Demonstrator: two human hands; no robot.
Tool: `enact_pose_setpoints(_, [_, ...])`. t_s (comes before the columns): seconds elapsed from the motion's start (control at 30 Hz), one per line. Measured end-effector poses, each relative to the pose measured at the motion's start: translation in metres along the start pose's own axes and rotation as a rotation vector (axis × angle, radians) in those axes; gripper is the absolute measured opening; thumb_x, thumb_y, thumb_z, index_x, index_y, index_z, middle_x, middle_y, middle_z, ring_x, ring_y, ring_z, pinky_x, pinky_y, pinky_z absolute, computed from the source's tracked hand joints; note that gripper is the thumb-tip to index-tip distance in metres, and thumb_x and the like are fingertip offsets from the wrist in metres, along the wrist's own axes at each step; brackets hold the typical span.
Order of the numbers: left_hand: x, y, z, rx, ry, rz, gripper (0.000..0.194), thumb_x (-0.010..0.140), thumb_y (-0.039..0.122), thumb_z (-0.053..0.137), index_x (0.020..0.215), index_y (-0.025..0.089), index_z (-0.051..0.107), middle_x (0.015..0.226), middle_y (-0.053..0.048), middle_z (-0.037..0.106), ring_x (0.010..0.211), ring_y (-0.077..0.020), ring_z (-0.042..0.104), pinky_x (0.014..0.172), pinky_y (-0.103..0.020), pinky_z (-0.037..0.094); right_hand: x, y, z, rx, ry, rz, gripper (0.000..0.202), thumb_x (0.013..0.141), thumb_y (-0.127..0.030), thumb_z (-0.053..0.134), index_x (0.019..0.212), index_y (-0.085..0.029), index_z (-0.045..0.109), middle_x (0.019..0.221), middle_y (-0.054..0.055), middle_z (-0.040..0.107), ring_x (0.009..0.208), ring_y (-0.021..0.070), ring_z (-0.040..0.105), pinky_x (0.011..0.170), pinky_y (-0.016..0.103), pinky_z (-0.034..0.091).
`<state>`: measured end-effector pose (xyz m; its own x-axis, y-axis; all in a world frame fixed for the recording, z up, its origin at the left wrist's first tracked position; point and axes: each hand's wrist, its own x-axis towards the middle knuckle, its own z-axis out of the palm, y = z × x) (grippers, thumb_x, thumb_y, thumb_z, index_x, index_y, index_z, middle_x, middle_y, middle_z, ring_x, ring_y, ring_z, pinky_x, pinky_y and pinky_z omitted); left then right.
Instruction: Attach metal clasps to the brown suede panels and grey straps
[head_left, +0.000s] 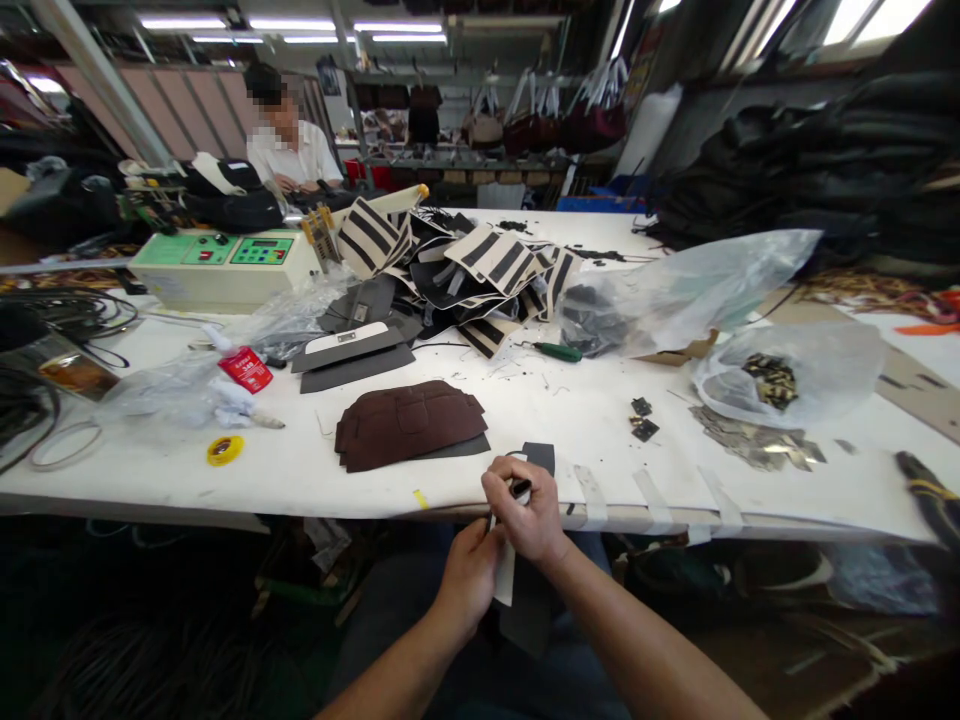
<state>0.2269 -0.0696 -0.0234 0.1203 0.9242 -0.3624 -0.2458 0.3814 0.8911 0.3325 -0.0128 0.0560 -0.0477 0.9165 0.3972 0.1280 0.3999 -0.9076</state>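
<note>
At the table's front edge both hands meet over a dark grey panel (538, 457) with a white strip (505, 578) on it. My left hand (470, 575) is closed round the panel's edge and the strip. Just above it, my right hand (525, 508) is wrapped round a small dark-ended tool (519, 488), pressed against the panel; most of the tool is hidden in the fist. Left of the hands lies a stack of brown leather pieces (409, 425). Beyond it, a grey flap piece (349, 350) bears a white strip with a metal fitting.
White table (360, 495) holds a striped fabric pile (495, 260), green-handled tool (559, 351), red bottle (246, 370), yellow tape roll (225, 450), control box (225, 270), bag of metal parts (772, 380) and metal plates (757, 440). Pliers (930, 490) lie far right. A person (296, 150) sits behind.
</note>
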Motion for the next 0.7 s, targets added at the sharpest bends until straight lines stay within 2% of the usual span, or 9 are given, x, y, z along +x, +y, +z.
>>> enact_pose_setpoints(0.1, [0.001,-0.002,-0.001,0.012,-0.015,0.001,0.043,0.082,0.059,0.072,0.083,0.015,0.072,0.079,-0.005,0.07,0.075,-0.0214,0.059,0.069,-0.029,0.044,0.001,-0.002,0.0,0.02,0.03,-0.038,0.035,0.095,-0.03,0.059,0.063,-0.022,0.048,0.061,-0.002,0.051,0.058,0.0143,0.047,0.061,0.03,0.04])
enact_pose_setpoints(0.23, [0.0,-0.002,-0.002,0.035,-0.043,0.011,0.048,0.079,0.061,0.074,0.092,0.015,0.075,0.092,-0.008,0.075,0.09,-0.0268,0.064,0.08,-0.032,0.047,-0.002,-0.004,0.005,-0.075,-0.019,-0.043,0.03,0.089,-0.026,0.061,0.062,-0.022,0.048,0.058,-0.004,0.05,0.053,0.0115,0.045,0.056,0.026,0.037])
enact_pose_setpoints(0.33, [-0.003,0.003,-0.004,0.074,-0.098,-0.006,0.048,0.082,0.062,0.073,0.095,0.015,0.075,0.093,-0.008,0.075,0.094,-0.0287,0.066,0.084,-0.034,0.049,0.002,0.0,-0.005,-0.202,-0.009,-0.045,0.03,0.089,-0.026,0.06,0.062,-0.021,0.05,0.057,-0.004,0.051,0.052,0.0104,0.047,0.056,0.024,0.037])
enact_pose_setpoints(0.4, [-0.008,0.008,-0.01,0.123,-0.144,-0.043,0.051,0.084,0.065,0.072,0.098,0.016,0.074,0.089,-0.007,0.073,0.089,-0.0276,0.066,0.081,-0.034,0.049,0.007,0.003,-0.028,-0.348,0.035,-0.062,0.031,0.092,-0.03,0.06,0.064,-0.02,0.053,0.059,-0.004,0.053,0.053,0.0107,0.049,0.057,0.024,0.038])
enact_pose_setpoints(0.47, [-0.013,0.015,-0.019,0.201,-0.185,-0.069,0.055,0.083,0.069,0.071,0.096,0.016,0.072,0.083,-0.006,0.071,0.082,-0.0247,0.064,0.075,-0.032,0.049,0.011,0.008,-0.061,-0.567,0.099,-0.056,0.031,0.094,-0.037,0.062,0.069,-0.02,0.058,0.064,-0.002,0.058,0.057,0.0124,0.053,0.06,0.026,0.038])
enact_pose_setpoints(0.53, [-0.016,0.029,-0.03,0.321,-0.193,-0.034,0.057,0.084,0.073,0.068,0.091,0.017,0.07,0.08,-0.004,0.068,0.077,-0.0219,0.061,0.072,-0.031,0.047,0.015,0.019,-0.097,-0.841,0.119,-0.023,0.028,0.094,-0.043,0.065,0.078,-0.02,0.064,0.075,0.002,0.065,0.067,0.0165,0.059,0.064,0.028,0.039])
enact_pose_setpoints(0.63, [-0.011,0.068,-0.046,0.585,-0.138,0.116,0.056,0.088,0.074,0.06,0.083,0.019,0.066,0.076,-0.001,0.062,0.074,-0.0196,0.056,0.068,-0.028,0.044,0.022,0.044,-0.139,-1.134,0.048,0.039,0.025,0.096,-0.044,0.064,0.092,-0.02,0.072,0.091,0.007,0.07,0.083,0.0223,0.065,0.073,0.032,0.042])
enact_pose_setpoints(0.7, [0.0,0.107,-0.056,0.799,-0.079,0.239,0.056,0.092,0.073,0.053,0.078,0.02,0.063,0.072,0.0,0.06,0.071,-0.0193,0.055,0.064,-0.027,0.042,0.025,0.062,-0.154,-1.2,-0.013,0.013,0.024,0.097,-0.041,0.064,0.101,-0.021,0.074,0.097,0.009,0.071,0.093,0.026,0.065,0.083,0.036,0.044])
